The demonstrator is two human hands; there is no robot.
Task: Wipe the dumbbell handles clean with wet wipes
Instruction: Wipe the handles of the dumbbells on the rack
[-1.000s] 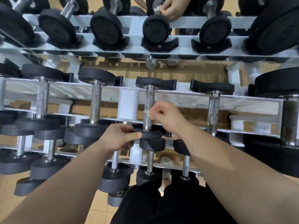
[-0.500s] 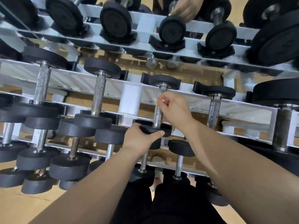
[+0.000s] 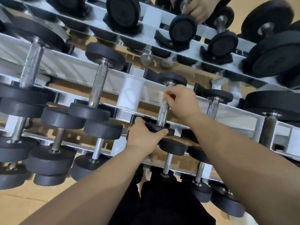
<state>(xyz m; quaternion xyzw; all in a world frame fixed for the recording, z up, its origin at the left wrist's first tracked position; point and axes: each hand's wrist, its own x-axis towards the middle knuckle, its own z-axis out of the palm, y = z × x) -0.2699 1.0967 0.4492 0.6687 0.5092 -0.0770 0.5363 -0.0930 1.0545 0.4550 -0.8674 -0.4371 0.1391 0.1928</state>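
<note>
Working at the middle tier of a white rack (image 3: 78, 65), on a small dumbbell (image 3: 162, 117) lying across its two rails. Gripping the near black head (image 3: 155, 126) with the left hand (image 3: 146, 135), fingers curled over the rim. Pinching a crumpled wet wipe (image 3: 162, 95) with the right hand (image 3: 181, 101), up against the top of the knurled handle (image 3: 164, 108), just under the far head (image 3: 172, 78).

Hemmed in closely on both sides: to the left by a white upright post (image 3: 129, 93), then by a longer-handled dumbbell (image 3: 99, 85); to the right by another short dumbbell (image 3: 212, 109), with its near end hidden behind the right forearm. Further right, flanked by a much larger dumbbell (image 3: 272, 103) with thick black heads. Below the left wrist, crossed by a lower tier of small dumbbells (image 3: 172, 146) with heads packed near one another. Above, topped by another tier of black heads (image 3: 123, 12) seated in cradles, with a second hand (image 3: 199, 10) at the top edge curled on a handle there; cannot tell whether a reflection or not.

Under the rack, showing brown patterned flooring (image 3: 73, 137) between the rails and plain tan floor (image 3: 19, 205) nearer. Standing tight against the rack in black trousers (image 3: 162, 200).
</note>
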